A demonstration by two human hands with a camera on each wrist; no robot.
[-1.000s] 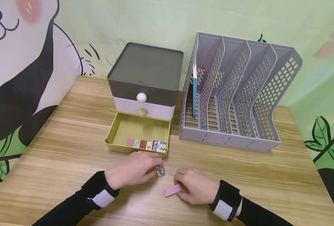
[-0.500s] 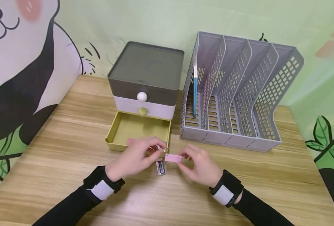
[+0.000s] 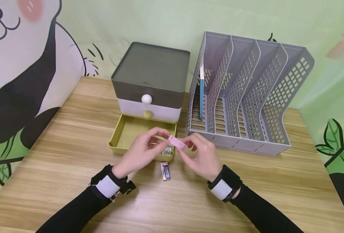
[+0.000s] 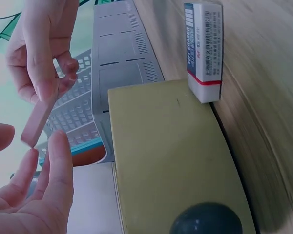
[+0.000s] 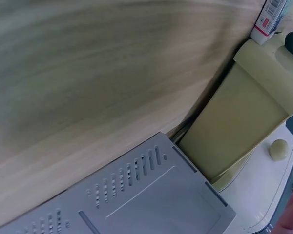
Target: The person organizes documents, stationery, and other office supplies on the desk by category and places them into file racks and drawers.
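Over the front right corner of the pulled-out yellow drawer (image 3: 115,149), my right hand (image 3: 204,155) pinches a slim pink eraser (image 3: 177,142) by one end. My left hand (image 3: 143,150) is at the eraser's other end; in the left wrist view its thumb and fingers are spread around that end (image 4: 30,139). A sleeved eraser (image 3: 165,171) lies on the table before the drawer. Inside the drawer, a small patterned eraser (image 3: 168,150) shows below my left hand, which hides the rest of that row.
The drawer belongs to a desktop box with a dark grey top (image 3: 151,66) and a white middle drawer (image 3: 160,110). To its right stands a grey file rack (image 3: 247,144) with a thin blue book (image 3: 201,98) in its leftmost slot. A panda-print cloth (image 3: 148,19) hangs behind.
My left hand has let go of the sleeved eraser on the table and moved up over the drawer. My right hand has carried the pink eraser up and left to it.
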